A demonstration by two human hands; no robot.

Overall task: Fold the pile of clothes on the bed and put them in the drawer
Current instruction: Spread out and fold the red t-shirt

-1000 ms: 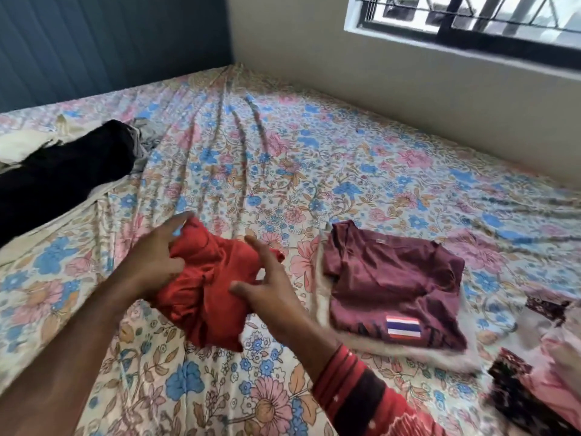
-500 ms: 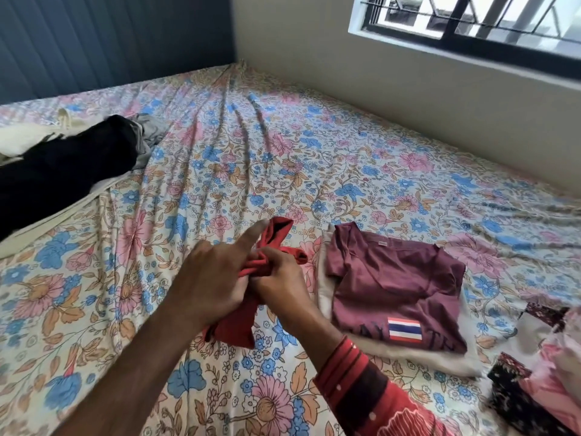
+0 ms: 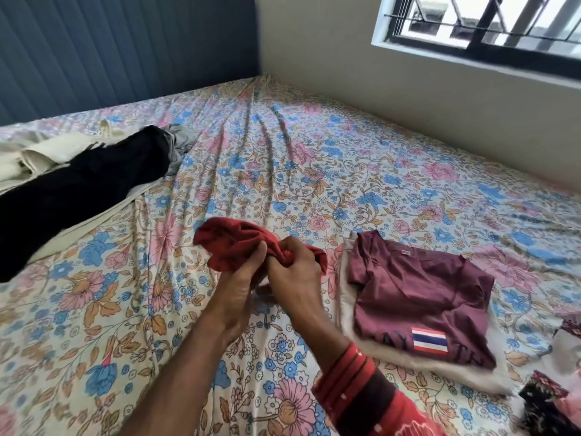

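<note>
Both hands meet just above the bed, each closed on the same bunched red garment (image 3: 234,248). The left hand (image 3: 237,292) pinches the cloth from below, fingers curled into it; the right hand (image 3: 290,272), with a red patterned sleeve (image 3: 355,391) at its wrist, grips a twisted wad of it. The garment looks light, thin and limp, so it will likely sag and crumple wherever it is not held; taking it by two corners or along a hem and shaking it flat should serve better than holding the middle. To the right lies a folded maroon shirt (image 3: 421,294) on a pale folded piece. At far left sprawl unfolded clothes, a black garment (image 3: 78,190) over cream ones. The floral bedsheet (image 3: 283,158) is rumpled. No drawer shows.
</note>
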